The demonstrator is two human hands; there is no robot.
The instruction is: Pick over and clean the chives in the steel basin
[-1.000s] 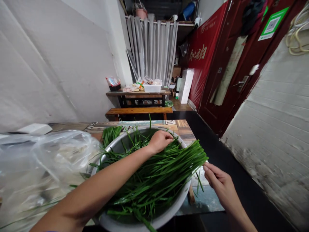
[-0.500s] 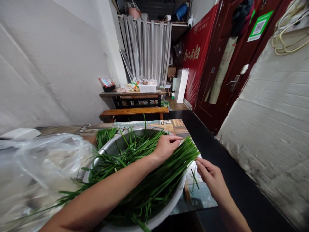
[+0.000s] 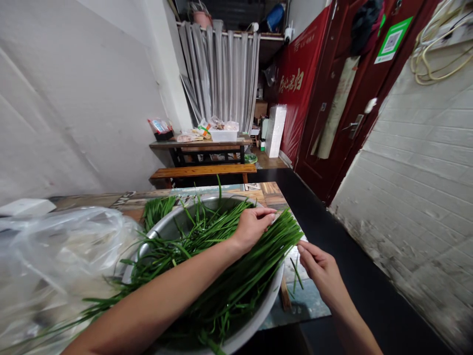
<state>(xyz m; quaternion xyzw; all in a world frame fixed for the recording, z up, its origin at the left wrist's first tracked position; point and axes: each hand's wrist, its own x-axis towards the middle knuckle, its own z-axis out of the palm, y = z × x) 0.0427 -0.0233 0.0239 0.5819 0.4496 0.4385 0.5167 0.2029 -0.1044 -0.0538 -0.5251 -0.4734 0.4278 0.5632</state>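
The clear plastic bag point(image 3: 55, 256) is bulging well off to the left of both hands, slumped on the wooden table point(image 3: 275, 193); just under the person's fingers the big metal basin point(image 3: 166, 228) is sitting piled with Chinese chives point(image 3: 229, 276), its walls seemingly keeping the long leaves from sliding off; the stalks are lying roughly parallel, tips fanning past the rim toward the right fingers, an arrangement that looks meant to keep the ends in reach; the left hand point(image 3: 253, 224) is reaching across the heap, palm down, fingers drawn together and pinching at the top stalks near the far rim, apparently steadying the bundle; the right hand point(image 3: 320, 268) is hovering just beside the fanned tips, off the basin's edge, thumb and forefinger closing on what looks like a single leaf end, though whether they are truly gripping it cannot be told; below those fingers a few stray leaves point(image 3: 295, 273) are lying loose on the table.
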